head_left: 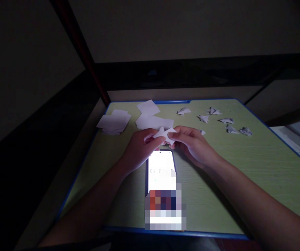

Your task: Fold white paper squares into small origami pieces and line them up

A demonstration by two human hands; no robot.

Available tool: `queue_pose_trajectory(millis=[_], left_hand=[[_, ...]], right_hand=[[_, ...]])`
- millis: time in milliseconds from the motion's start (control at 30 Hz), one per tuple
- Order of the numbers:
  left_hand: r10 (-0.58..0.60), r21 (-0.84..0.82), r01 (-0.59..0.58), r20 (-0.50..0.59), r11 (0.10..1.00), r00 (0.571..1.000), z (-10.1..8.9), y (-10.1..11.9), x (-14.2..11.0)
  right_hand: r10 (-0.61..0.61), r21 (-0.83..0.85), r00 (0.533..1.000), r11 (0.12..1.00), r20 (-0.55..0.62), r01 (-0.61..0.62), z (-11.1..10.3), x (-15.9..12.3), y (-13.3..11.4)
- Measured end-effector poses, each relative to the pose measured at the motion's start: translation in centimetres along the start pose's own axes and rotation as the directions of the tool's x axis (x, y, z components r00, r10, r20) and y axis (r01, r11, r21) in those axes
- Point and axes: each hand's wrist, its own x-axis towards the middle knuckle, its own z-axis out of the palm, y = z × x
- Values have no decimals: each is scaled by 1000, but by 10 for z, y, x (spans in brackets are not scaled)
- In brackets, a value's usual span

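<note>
Between my two hands is a small piece of folded white paper (168, 135), raised above the top end of a lit phone (161, 162). My left hand (141, 144) pinches its left side with thumb and fingers. On the other side, my right hand (193, 144) grips it with the thumb pressed on the face of the paper. The fingers behind the paper are partly hidden. The phone lies flat on the table between my forearms, its screen showing a timer and its lower part blurred out.
A stack of white paper sheets (114, 122) lies at the table's left. More loose sheets (152, 121) lie behind my hands. Several folded paper pieces (227, 120) are scattered at the back right. The green table (217, 205) has a blue edge, with a wall behind it.
</note>
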Motion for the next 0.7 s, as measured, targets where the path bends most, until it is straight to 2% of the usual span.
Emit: queue_pose_trajectory(millis=[300,533,700], left_hand=[[-11,-4,11,48,1000,999,1,0,-1],[-75,-94,75,8,993,997,3,0,0],[-72,-180,63,-42,982,997,-1,2,2]], right_hand=[[117,123,993,985,29,-119,2,1,-1],[87,76,995,993,49,-91,1,1,0],[28,44,999,999,41,-30,0,1,3]])
